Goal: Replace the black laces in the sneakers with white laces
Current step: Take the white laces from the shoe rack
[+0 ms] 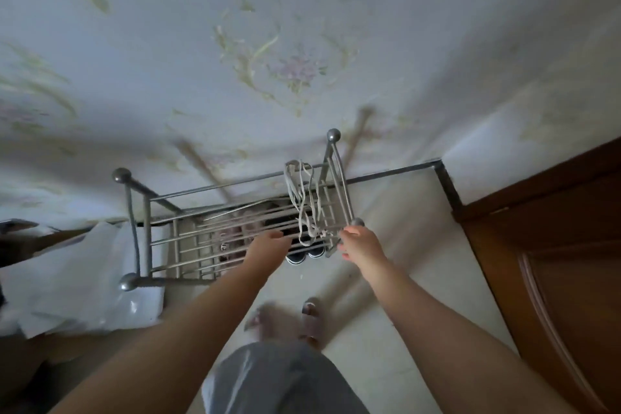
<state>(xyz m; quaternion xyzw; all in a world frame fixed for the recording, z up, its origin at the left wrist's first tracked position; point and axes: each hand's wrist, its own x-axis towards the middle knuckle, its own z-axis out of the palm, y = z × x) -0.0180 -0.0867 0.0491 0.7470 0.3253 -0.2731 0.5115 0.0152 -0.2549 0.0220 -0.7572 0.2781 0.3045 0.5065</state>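
Reaching for the rack (235,223) | white laces (304,198) hang on top rail | sneakers (307,250) sit low down under it, black laces not seen clearly | left hand (268,245) fingers out flat | right hand (358,242) fingers curled by laces, cannot tell if pinching | swap looks not started

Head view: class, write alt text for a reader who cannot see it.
A person's two hands, left hand and right hand, reach down to a grey metal shoe rack against a floral wall, with white laces draped over its top rails. Dark sneakers with white toes sit beneath it.
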